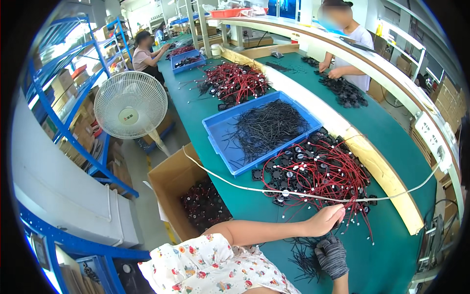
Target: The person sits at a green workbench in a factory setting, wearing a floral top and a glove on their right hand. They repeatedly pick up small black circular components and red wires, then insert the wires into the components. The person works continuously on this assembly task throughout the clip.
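Observation:
My bare left hand (325, 221) reaches across from the left to the front edge of a heap of small black fans (313, 169) with thin red wires and white plugs. Its fingers are pressed together, and what they hold, if anything, is hidden under them. Just below, my right hand (331, 255) wears a grey glove and is closed, its fingers curled inward. Whatever lies inside that grip cannot be made out. Beside the glove, a small bunch of thin black strips (304, 257) lies on the green tabletop (382, 245).
A blue tray (215, 134) of black strips stands beyond the heap. A white cable (235, 185) crosses above the fans. Left of the table are an open cardboard box (164, 183) of fans and a standing fan (129, 105). A person (360, 63) works across a yellow-white divider (377, 161).

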Demonstrator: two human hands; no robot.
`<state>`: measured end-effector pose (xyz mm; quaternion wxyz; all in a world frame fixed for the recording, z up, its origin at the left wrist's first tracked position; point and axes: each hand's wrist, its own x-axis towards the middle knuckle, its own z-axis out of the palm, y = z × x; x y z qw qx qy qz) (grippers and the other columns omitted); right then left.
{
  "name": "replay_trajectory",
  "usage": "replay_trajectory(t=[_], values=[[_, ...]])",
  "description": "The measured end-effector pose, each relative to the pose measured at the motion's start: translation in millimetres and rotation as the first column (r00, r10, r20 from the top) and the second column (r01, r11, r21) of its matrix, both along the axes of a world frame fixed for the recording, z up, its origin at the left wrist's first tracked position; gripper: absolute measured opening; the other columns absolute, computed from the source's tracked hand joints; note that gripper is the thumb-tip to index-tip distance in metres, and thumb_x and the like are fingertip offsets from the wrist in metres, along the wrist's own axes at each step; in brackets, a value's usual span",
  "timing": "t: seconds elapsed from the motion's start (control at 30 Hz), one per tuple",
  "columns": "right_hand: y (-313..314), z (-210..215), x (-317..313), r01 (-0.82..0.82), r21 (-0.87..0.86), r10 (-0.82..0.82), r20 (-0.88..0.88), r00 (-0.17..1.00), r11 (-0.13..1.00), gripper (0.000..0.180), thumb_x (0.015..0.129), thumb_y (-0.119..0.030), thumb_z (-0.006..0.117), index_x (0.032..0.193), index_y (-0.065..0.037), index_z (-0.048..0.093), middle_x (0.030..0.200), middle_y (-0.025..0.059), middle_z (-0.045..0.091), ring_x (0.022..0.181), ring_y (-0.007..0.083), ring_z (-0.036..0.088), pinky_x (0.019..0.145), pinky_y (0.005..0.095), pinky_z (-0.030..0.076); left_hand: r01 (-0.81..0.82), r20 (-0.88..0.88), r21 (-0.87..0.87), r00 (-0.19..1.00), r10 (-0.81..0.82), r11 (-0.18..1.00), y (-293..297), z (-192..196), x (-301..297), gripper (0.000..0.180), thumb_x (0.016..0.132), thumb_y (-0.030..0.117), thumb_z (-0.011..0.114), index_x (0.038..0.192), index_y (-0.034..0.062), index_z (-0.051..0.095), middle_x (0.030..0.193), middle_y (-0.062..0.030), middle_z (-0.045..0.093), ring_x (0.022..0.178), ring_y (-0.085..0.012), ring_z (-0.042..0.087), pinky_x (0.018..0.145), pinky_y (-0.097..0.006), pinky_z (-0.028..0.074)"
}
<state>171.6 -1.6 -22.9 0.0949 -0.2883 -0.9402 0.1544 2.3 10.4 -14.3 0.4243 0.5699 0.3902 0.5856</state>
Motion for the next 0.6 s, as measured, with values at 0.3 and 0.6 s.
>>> replay_trajectory(t=[0.3,0.6], values=[[10,15,6,0.036,-0.562,-0.375,-0.502,0.779,0.827,0.010,0.065,0.003,0.064,0.070,-0.002,0.056,0.067,0.0042,0.054,0.066,0.0150,0.053,0.060,0.0274,0.044,0.033,-0.439,0.193,0.897,0.056,0.981,-6,-3,6,0.015,0.090,0.012,0.042,0.080,0.0008,0.045,0.073,-0.0117,0.046,0.069,-0.0288,0.049,0.066,-0.036,0.039],[10,4,3,0.115,-0.643,-0.524,-0.493,0.695,0.757,0.009,0.079,0.000,0.053,0.077,-0.004,0.045,0.068,0.0017,0.049,0.062,0.0080,0.045,0.057,0.0228,0.040,-0.074,-0.613,0.394,0.721,0.323,0.916,-4,-15,12,0.012,0.088,0.012,0.046,0.082,0.0016,0.046,0.074,-0.0109,0.048,0.070,-0.0288,0.050,0.065,-0.037,0.037]])
